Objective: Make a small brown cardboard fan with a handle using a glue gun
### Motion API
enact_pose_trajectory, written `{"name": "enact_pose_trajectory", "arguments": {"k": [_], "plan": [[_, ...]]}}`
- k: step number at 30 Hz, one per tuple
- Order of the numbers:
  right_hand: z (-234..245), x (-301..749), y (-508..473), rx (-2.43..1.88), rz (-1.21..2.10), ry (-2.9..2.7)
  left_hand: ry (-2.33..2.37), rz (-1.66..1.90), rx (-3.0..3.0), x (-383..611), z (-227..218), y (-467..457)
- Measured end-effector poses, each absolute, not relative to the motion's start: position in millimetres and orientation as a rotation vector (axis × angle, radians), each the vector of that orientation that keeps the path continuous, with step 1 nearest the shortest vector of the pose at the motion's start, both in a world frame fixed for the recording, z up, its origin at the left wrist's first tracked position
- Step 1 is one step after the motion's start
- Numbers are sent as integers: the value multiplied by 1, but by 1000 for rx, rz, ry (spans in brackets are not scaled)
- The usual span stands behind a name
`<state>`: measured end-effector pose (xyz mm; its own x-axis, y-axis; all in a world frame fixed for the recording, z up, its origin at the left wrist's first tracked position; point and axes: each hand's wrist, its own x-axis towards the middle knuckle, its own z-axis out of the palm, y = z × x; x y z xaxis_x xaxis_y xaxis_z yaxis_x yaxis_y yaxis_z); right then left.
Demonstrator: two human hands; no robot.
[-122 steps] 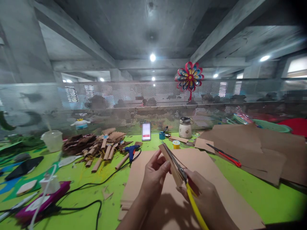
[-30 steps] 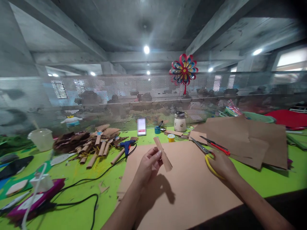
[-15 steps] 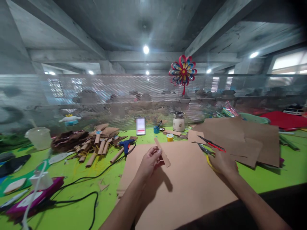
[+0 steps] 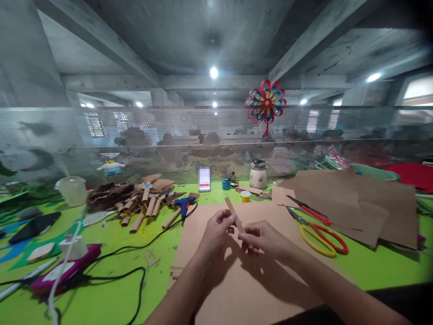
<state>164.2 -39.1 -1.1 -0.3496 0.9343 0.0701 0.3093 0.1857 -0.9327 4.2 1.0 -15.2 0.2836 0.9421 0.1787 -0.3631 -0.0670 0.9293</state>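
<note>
Here your left hand (image 4: 217, 228) pinches the brown paper strip (image 4: 232, 210) mid-length, your right hand (image 4: 266, 238) its near end; a light touch should spare the edges

Ceiling lamps (image 4: 214, 72) glare (upper right corner darkens).

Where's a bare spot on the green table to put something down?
One bare patch of green table is at the right, between the yellow-and-red scissors, the brown paper and the near edge. A smaller one lies between the black cord and the cardboard sheets. Back left is crowded, around the paper tubes and glue gun.
</note>
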Motion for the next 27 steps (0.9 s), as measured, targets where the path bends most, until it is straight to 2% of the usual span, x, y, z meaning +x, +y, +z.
{"name": "enact_pose_trajectory", "arguments": {"k": [2, 3, 8, 14, 17, 22, 27], "plan": [[-9, 162, -30, -1187, 1174, -1745, 631, 1217, 1158, 3, -14, 2], [-12, 163, -26, -1225, 1066, -1769, 620, 1215, 1153, 3, -13, 2], [-17, 167, -13, -1428, 293, -1919, 562, 1127, 1133, 5, -16, 5], [-28, 145, -27, -1157, -168, -2230, 633, 1154, 972, 9, -29, 10], [-21, 146, -22, -1058, 90, -2204, 594, 1134, 902, 7, -27, 11], [-3, 174, 15, -1086, 543, -1610, 647, 1001, 983, 3, -24, 11], [-15, 192, 40, -1062, 853, -1480, 630, 935, 1005, 6, -25, 9]]}}
